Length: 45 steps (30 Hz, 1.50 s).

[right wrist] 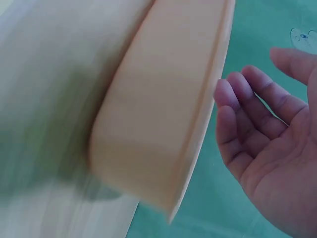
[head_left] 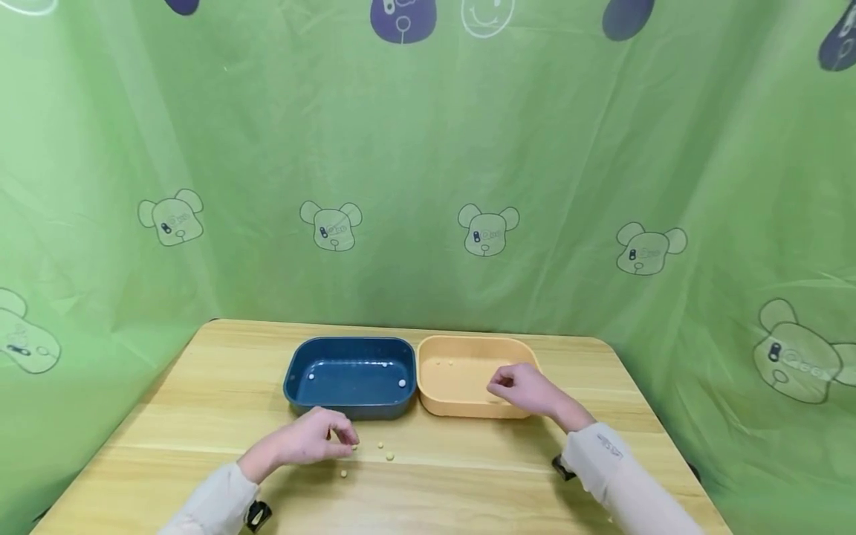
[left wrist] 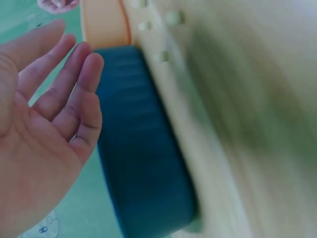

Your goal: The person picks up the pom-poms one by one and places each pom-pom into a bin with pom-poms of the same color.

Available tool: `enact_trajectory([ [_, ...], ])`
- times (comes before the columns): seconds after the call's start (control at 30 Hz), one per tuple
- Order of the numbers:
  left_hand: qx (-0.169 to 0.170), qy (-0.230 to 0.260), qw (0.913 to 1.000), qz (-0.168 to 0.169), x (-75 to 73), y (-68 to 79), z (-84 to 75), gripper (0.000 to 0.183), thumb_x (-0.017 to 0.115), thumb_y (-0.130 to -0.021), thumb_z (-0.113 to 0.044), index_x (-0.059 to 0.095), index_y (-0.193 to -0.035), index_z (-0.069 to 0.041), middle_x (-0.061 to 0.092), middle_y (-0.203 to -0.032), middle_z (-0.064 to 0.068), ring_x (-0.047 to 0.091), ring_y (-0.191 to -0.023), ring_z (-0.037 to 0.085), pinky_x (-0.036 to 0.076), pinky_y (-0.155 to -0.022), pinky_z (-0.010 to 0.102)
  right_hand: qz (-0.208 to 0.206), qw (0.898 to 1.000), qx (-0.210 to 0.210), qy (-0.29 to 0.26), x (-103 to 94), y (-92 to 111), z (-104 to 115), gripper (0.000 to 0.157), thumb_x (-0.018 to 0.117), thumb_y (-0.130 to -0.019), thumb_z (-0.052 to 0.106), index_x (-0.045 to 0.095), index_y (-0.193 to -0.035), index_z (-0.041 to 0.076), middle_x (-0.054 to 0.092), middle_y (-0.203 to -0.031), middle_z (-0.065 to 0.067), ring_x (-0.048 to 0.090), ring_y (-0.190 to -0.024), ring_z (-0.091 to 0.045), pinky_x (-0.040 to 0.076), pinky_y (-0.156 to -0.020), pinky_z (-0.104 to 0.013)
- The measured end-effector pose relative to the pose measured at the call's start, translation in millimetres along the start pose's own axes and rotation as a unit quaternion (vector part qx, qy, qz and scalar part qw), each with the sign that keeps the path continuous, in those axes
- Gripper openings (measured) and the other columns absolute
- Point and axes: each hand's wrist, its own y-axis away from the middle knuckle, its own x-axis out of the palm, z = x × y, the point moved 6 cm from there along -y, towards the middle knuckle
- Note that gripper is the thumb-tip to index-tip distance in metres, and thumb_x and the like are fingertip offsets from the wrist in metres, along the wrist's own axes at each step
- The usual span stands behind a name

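Note:
My left hand [head_left: 310,437] hovers just in front of the blue tray [head_left: 351,411], with loosely bent fingers and nothing held. In the left wrist view its thumb stands apart from the fingers. Several small yellowish balls [head_left: 390,455] lie on the table close to its fingertips. Over the right part of the orange tray [head_left: 461,408] is my right hand [head_left: 528,388], its fingers softly curved. The right wrist view shows that palm bare and the thumb away from the fingers. Three white balls [head_left: 402,383] lie inside the blue tray, and two tiny pale balls [head_left: 451,363] inside the orange one.
Both trays stand side by side near the back of the wooden table [head_left: 468,483], blue on the left. A green curtain [head_left: 414,282] printed with bear heads surrounds the table at the back and sides. Dark bands [head_left: 257,515] show at the wrists.

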Motion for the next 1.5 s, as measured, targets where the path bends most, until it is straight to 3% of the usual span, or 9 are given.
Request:
enact_trajectory([
  [0.27,-0.065,0.006,0.9962,0.059,19.3,2.8,16.4,0.016,0.076,-0.078,-0.011,0.071,-0.094,-0.01,0.066,-0.09,-0.007,0.059,-0.082,0.002,0.05,-0.076,0.025,0.002,1.0,0.012,0.024,-3.2,17.0,-21.8,0.009,0.065,-0.09,0.023,0.068,-0.084,0.017,0.062,-0.077,0.011,0.056,-0.072,-0.008,0.047,-0.066,-0.027],
  [0.53,-0.099,0.018,0.9915,0.083,32.2,5.7,29.1,0.024,0.079,-0.073,-0.015,0.071,-0.095,-0.013,0.058,-0.085,-0.011,0.053,-0.078,0.004,0.047,-0.072,0.022,-0.009,1.0,-0.01,0.02,-1.1,25.0,-29.1,0.007,0.068,-0.088,0.024,0.068,-0.084,0.018,0.062,-0.077,0.012,0.056,-0.071,-0.005,0.048,-0.064,-0.024],
  [1.5,-0.081,-0.009,0.993,0.085,42.5,4.0,34.7,0.019,0.078,-0.071,-0.006,0.067,-0.085,-0.016,0.054,-0.076,-0.013,0.05,-0.071,0.0,0.045,-0.066,0.018,-0.026,1.0,-0.004,0.01,3.4,27.8,-41.5,0.008,0.066,-0.089,0.023,0.069,-0.083,0.02,0.063,-0.076,0.013,0.055,-0.07,-0.005,0.047,-0.065,-0.024],
])
